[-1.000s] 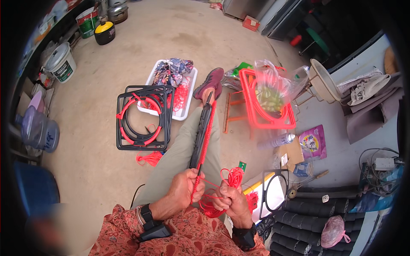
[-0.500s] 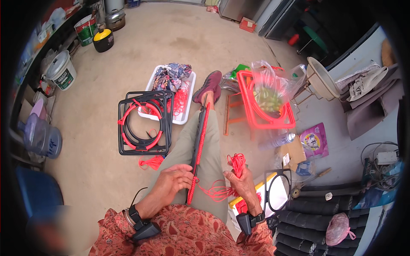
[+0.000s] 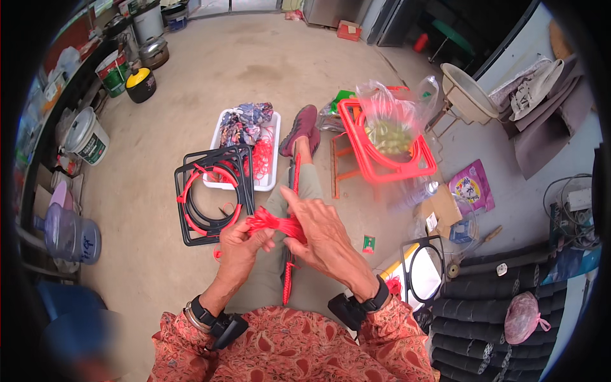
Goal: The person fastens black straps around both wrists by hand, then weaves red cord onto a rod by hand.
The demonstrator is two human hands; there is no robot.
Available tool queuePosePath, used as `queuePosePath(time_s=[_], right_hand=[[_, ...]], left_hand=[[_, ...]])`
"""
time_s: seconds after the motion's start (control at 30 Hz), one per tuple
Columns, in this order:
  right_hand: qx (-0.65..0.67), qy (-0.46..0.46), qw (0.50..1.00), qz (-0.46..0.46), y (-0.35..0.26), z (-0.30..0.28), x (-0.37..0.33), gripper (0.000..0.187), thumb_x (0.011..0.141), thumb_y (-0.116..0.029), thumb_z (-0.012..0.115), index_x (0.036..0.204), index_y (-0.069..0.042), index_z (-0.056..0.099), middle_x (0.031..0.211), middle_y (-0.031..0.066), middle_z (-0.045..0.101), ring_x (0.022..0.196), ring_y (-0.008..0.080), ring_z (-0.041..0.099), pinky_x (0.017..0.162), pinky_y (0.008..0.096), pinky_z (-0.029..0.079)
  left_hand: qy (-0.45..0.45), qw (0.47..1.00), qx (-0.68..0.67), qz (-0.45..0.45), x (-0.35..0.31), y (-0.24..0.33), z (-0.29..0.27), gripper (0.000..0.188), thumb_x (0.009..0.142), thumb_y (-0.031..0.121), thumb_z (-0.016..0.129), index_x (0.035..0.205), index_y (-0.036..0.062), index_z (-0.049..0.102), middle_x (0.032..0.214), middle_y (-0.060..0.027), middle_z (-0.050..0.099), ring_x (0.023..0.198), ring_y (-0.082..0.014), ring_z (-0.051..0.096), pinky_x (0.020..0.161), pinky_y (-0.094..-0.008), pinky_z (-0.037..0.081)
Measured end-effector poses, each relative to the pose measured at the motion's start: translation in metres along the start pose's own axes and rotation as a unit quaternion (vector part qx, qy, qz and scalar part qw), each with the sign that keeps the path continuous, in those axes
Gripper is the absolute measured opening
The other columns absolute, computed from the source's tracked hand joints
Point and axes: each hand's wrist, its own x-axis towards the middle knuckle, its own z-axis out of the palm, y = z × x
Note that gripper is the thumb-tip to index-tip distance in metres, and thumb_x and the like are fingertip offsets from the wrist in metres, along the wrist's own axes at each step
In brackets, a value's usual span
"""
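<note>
The person sits on the concrete floor [image 3: 210, 83] with one leg stretched forward, and a long frame piece wrapped in red cord [image 3: 291, 242] lies along that leg. Broad bare floor opens ahead and to the left; the right side is crowded by a red plastic stool [image 3: 382, 159] holding a clear bag, and a stack of black frames [image 3: 210, 194] lies just left of the leg, with a white tray [image 3: 245, 153] of cloth and red cord beyond it.

The left hand [image 3: 238, 245] is curled, fingers closed around one end of a bundle of red cord [image 3: 275, 224]. The right hand [image 3: 318, 232] lies over the frame piece, fingers extended and partly closed, pinching the other end of the same bundle. Both hands meet above the knee, forearms coming up from the lower edge, each wrist wearing a dark band.
</note>
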Motion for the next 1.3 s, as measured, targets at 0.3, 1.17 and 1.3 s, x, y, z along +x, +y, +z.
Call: queuePosePath(time_s=[0.3, 1.17, 1.3], right_hand=[[0.385, 0.034, 0.883, 0.266, -0.007, 0.055, -0.095, 0.010, 0.091, -0.004, 0.058, 0.100, 0.000, 0.054, 0.083, 0.0053, 0.060, 0.076, 0.0132, 0.058, 0.070, 0.0257, 0.047], [0.353, 0.025, 0.858, 0.372, 0.016, 0.029, -0.113, 0.013, 0.081, -0.009, 0.068, 0.093, -0.004, 0.066, 0.086, -0.0003, 0.058, 0.076, 0.0071, 0.052, 0.067, 0.0211, 0.041], [0.408, 0.115, 0.821, 0.384, 0.023, -0.003, -0.107, 0.009, 0.082, -0.004, 0.064, 0.090, 0.000, 0.064, 0.092, 0.0021, 0.058, 0.085, 0.0094, 0.054, 0.075, 0.0240, 0.044]], left_hand=[[0.073, 0.969, -0.121, -0.202, -0.034, -0.045, -0.005, 0.016, 0.089, 0.008, 0.062, 0.098, -0.0031, 0.055, 0.078, -0.0156, 0.066, 0.057, -0.0214, 0.064, 0.049, -0.0283, 0.051], [-0.109, 0.961, -0.068, -0.246, -0.040, -0.021, -0.001, 0.020, 0.093, 0.012, 0.057, 0.104, -0.0034, 0.064, 0.096, -0.0112, 0.067, 0.085, -0.0158, 0.063, 0.079, -0.0286, 0.051], [-0.124, 0.908, -0.204, -0.343, -0.038, -0.025, 0.008, 0.027, 0.095, 0.017, 0.053, 0.109, -0.0063, 0.059, 0.094, -0.0168, 0.066, 0.084, -0.0248, 0.066, 0.076, -0.0363, 0.053]])
